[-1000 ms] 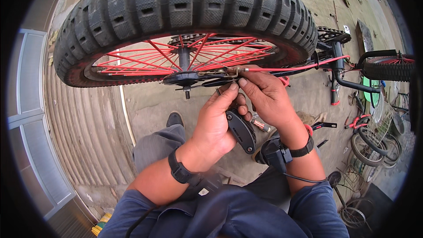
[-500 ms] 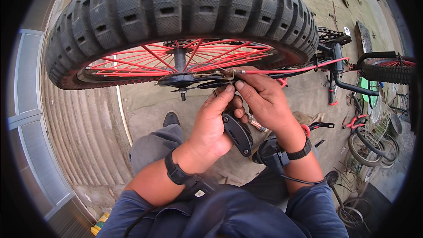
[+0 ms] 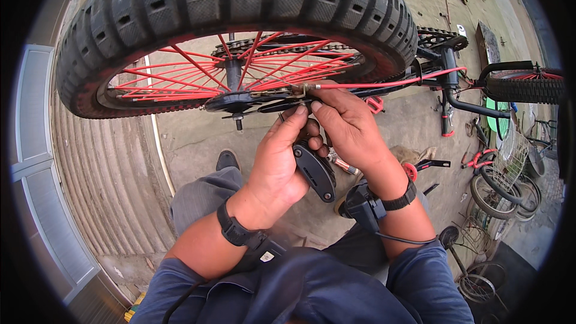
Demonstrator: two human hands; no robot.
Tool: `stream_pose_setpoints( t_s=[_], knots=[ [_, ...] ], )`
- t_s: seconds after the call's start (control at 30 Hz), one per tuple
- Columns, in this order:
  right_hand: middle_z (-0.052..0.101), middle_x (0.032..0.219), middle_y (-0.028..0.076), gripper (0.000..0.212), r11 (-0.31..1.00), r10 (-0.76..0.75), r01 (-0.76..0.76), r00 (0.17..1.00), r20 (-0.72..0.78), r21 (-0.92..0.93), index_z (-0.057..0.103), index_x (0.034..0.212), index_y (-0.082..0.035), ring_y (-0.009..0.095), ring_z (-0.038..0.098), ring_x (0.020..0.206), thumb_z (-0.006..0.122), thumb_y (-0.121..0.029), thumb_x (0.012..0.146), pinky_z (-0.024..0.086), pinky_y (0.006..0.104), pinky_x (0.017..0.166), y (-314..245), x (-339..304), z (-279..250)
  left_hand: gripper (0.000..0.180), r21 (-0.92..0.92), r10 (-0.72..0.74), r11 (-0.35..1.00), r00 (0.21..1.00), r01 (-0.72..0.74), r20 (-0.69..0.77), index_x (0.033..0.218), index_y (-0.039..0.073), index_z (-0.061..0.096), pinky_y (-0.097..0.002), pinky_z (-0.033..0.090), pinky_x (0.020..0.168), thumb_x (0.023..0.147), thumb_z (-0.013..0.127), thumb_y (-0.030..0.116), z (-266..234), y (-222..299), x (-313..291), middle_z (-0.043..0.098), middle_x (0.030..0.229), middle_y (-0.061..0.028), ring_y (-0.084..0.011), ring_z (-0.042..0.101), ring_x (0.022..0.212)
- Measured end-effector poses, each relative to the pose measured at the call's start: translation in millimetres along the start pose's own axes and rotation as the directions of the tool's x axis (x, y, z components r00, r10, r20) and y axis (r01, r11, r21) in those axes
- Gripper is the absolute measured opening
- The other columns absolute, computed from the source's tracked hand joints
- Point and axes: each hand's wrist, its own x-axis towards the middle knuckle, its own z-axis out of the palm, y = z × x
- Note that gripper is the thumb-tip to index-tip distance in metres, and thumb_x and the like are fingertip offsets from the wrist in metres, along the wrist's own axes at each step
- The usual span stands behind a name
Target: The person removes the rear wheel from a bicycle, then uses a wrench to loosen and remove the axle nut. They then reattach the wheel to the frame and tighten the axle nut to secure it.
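Note:
My left hand [image 3: 271,159] is closed round a black folding multi-tool [image 3: 314,171], whose body hangs below the fingers. One thin metal key [image 3: 282,117] sticks up beside my thumb. My right hand [image 3: 351,126] pinches at the black brake arm [image 3: 287,105] next to the wheel hub; what lies between its fingertips is hidden. A red brake cable [image 3: 390,83] runs from a small metal bracket [image 3: 306,89] above my right fingers toward the frame. Both thumbs nearly meet at the arm's end. The black round brake housing [image 3: 230,102] sits on the axle [image 3: 239,123].
The bicycle wheel, with its knobby black tyre [image 3: 240,0] and red spokes [image 3: 180,84], fills the far side. A chainring [image 3: 444,39] is at the right. On the ground lie a screwdriver-like tool [image 3: 342,164] and, farther right, bicycle parts including a loose wheel [image 3: 498,195].
The whole view has shifted slightly, so the wheel and hands appear a little farther left and up. Both hands keep nearly the same grip at the brake arm.

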Motion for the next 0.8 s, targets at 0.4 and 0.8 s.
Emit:
stream_pose_setpoints(
  t_s=[0.4,0.8],
  knots=[
    [0.057,0.094,0.004,0.028,0.998,-0.042,0.040,0.998,-0.042,-0.039,0.061,0.121,0.005,0.007,0.056,0.077,0.052,-0.009,0.098,0.047,0.0227,0.062,1.6,1.0,3.0,0.017,0.009,0.006,1.000,1.000,-0.006,0.008,0.093,0.014,0.061,-0.0273,0.041,0.065,0.098,0.059,0.030,2.2,0.6,-0.3,0.054,0.075,0.0050,-0.0088,0.047,0.066],
    [0.057,0.097,0.009,0.028,0.947,-0.231,0.209,0.971,-0.065,-0.246,0.060,0.119,0.006,0.012,0.059,0.078,0.051,-0.009,0.097,0.049,0.0266,0.067,2.1,4.3,5.6,0.015,0.050,0.036,0.998,0.999,-0.037,0.023,0.096,0.014,0.062,-0.0265,0.041,0.064,0.099,0.059,0.029,-2.9,-2.4,1.6,0.056,0.076,0.0041,-0.0086,0.047,0.067]
  ],
)
